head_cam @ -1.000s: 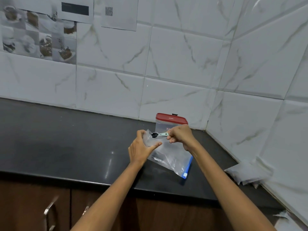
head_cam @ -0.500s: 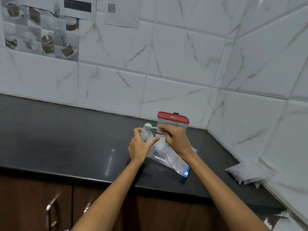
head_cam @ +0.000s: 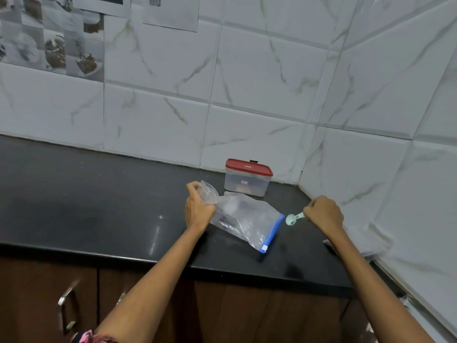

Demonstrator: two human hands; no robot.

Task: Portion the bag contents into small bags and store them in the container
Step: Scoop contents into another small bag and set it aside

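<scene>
The black stone counter [head_cam: 99,206] carries a clear zip bag with a blue seal [head_cam: 247,220], lying between both grips. Beyond stands the lidded red-topped clear plastic container [head_cam: 247,180]. The left hand [head_cam: 197,210] clutches a small clear bag [head_cam: 208,194]; the right hand [head_cam: 324,214] pinches a pale-green plastic scoop [head_cam: 291,218]. A slack left grip could let that bag's mouth collapse, spilling contents.

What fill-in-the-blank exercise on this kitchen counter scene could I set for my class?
1. The container by the wall has a ____ lid.
2. The right hand holds a pale green ____.
3. The large bag lying on the counter has a ____ zip strip.
4. The left hand grips a small clear ____.

Missing words: red; spoon; blue; bag
</scene>
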